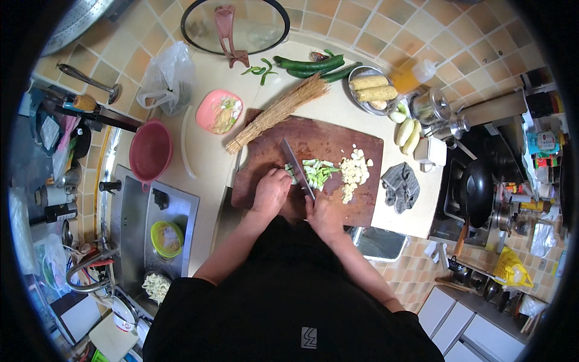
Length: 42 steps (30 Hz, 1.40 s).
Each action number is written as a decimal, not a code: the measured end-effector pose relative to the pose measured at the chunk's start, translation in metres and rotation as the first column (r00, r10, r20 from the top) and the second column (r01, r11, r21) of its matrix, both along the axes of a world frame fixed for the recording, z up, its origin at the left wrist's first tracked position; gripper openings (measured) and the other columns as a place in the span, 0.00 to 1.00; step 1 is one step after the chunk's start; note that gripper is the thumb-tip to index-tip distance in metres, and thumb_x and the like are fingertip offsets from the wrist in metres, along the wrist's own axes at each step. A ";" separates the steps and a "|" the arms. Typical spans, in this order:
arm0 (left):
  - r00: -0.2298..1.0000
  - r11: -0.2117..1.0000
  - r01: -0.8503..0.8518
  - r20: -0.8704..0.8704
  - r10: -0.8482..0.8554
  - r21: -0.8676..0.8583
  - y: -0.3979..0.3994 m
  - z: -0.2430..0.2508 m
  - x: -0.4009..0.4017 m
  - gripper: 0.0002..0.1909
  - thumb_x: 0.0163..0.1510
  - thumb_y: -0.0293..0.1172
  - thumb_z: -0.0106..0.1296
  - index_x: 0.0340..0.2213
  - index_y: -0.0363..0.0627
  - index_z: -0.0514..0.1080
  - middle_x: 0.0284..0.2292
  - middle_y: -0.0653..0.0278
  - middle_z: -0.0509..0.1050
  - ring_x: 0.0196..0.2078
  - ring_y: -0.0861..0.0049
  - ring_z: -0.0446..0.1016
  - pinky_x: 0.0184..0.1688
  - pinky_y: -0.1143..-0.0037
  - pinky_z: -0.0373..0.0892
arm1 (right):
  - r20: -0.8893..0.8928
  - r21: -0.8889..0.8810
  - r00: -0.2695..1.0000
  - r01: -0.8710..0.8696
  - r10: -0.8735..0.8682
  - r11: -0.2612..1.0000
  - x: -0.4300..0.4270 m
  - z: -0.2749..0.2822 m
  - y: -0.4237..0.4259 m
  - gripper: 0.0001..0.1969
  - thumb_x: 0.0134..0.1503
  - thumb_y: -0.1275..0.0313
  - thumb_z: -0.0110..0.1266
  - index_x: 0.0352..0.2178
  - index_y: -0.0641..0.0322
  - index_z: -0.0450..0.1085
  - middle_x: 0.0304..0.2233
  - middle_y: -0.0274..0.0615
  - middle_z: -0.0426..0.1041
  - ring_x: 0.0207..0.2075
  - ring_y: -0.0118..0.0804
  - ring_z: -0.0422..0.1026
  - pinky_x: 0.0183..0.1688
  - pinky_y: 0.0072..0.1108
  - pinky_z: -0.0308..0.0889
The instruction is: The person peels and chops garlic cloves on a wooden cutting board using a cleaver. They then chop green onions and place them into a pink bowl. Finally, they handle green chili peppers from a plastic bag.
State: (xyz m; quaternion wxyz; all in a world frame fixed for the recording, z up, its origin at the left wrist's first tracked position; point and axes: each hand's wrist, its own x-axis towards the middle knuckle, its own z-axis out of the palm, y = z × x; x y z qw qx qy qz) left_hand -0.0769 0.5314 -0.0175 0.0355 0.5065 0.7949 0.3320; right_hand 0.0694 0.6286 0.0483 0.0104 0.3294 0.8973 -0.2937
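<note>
My right hand (325,216) grips the handle of a kitchen knife (295,164), its blade slanting across the wooden cutting board (267,151). Cut green pieces (319,173), perhaps scallion or celery, lie against the blade's right side. More green shows on the left, by the fingertips of my left hand (272,192). Those fingers are curled down close to the blade; whether they pinch a stalk is hidden. Toward the board's right side sits a pile of chopped pale garlic (354,171).
A straw whisk broom (280,111) overlaps the board's far left corner. Behind are a pink bowl (219,112) of chopped food, cucumbers (310,65) and a metal bowl of corn (373,88). At right lie a grey cloth (401,187) and a wok (478,192); the sink (135,217) is left.
</note>
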 end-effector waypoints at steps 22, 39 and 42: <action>0.985 0.992 -0.126 0.120 0.122 0.030 0.033 0.007 0.008 0.16 0.45 0.19 0.55 0.39 0.41 0.72 0.41 0.54 0.71 0.44 0.54 0.71 0.47 0.63 0.69 | -0.096 0.169 0.979 0.194 -0.179 0.966 0.045 -0.001 0.017 0.11 0.58 0.71 0.52 0.38 0.68 0.68 0.17 0.59 0.72 0.20 0.62 0.73 0.24 0.45 0.70; 0.907 0.896 -0.404 0.204 0.367 0.183 -0.023 0.014 -0.035 0.08 0.52 0.22 0.54 0.36 0.43 0.73 0.34 0.55 0.71 0.35 0.58 0.72 0.35 0.65 0.68 | 0.039 -0.697 0.757 0.488 -0.652 0.525 0.104 -0.005 0.020 0.09 0.65 0.68 0.49 0.33 0.63 0.63 0.10 0.31 0.59 0.08 0.25 0.59 0.09 0.21 0.58; 0.697 0.632 -0.717 0.302 0.651 0.293 -0.047 -0.012 -0.087 0.07 0.54 0.22 0.51 0.36 0.38 0.72 0.35 0.54 0.72 0.38 0.62 0.71 0.39 0.67 0.68 | 0.038 -0.707 0.761 0.479 -0.648 0.521 0.106 0.004 0.012 0.09 0.65 0.68 0.49 0.33 0.63 0.63 0.10 0.31 0.58 0.08 0.25 0.58 0.09 0.21 0.57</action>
